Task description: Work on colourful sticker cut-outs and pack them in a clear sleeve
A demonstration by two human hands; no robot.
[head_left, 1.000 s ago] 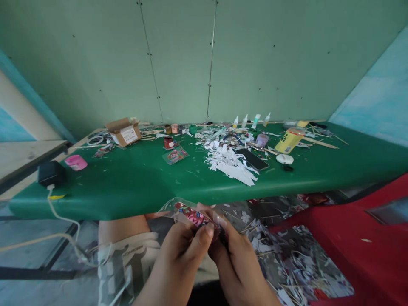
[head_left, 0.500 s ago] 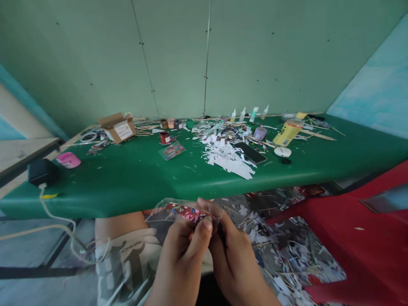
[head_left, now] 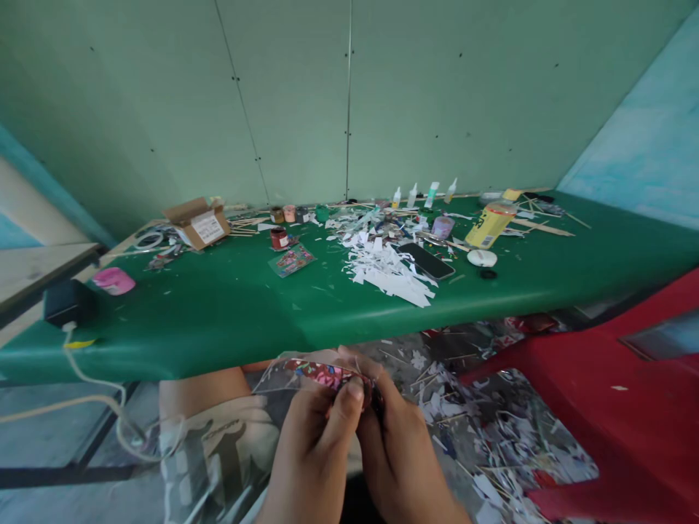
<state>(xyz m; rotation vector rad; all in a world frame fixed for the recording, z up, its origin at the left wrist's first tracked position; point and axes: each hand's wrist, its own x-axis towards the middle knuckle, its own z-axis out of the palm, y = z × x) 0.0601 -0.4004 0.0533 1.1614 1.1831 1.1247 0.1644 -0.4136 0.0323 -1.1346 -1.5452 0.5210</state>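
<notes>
Both my hands are low in the view, below the front edge of the green table (head_left: 229,313). My left hand (head_left: 314,444) and my right hand (head_left: 401,451) pinch together on a clear plastic packet (head_left: 322,373) with red and pink patterned contents. The packet's clear flap sticks out to the left over my lap. Fingers of both hands are closed on the packet's right end.
The table holds a heap of white paper scraps (head_left: 390,271), a black phone (head_left: 427,260), a yellow bottle (head_left: 488,224), small glue bottles (head_left: 431,193), paint jars (head_left: 279,237), a cardboard box (head_left: 195,223), a pink lid (head_left: 113,280) and a black charger (head_left: 64,301). A red chair (head_left: 622,407) stands right. Scraps litter the floor (head_left: 480,437).
The view has shifted slightly, so the table sits a little lower and to the left. My hands keep the same pinch on the packet, which now lies flatter.
</notes>
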